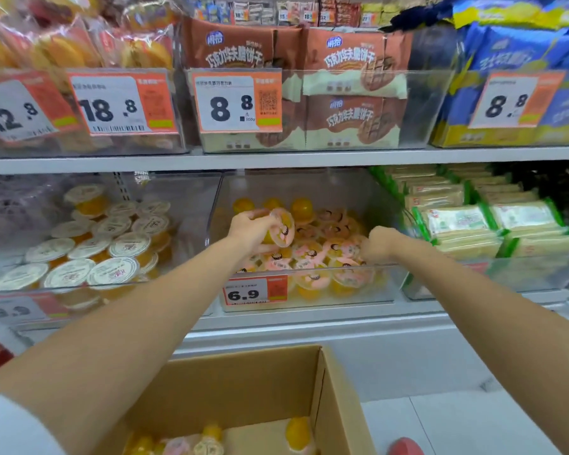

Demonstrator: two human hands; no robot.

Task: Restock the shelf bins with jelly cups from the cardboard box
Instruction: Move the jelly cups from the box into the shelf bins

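Left hand (248, 229) gripping jelly cup (281, 231) — set lid-up at bin's (309, 265) ten o'clock; right hand (376, 244) curled, contents unclear.

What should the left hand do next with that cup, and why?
Probably set the cup down among the pink-lidded ones. The left hand holds it tilted over the middle bin, which has room at the back; the box holds more.

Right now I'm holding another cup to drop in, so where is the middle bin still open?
Free: the back of the middle bin, behind the upturned orange cups. Crowded: the front and centre, packed with pink-lidded cups, where the left hand and right hand work.
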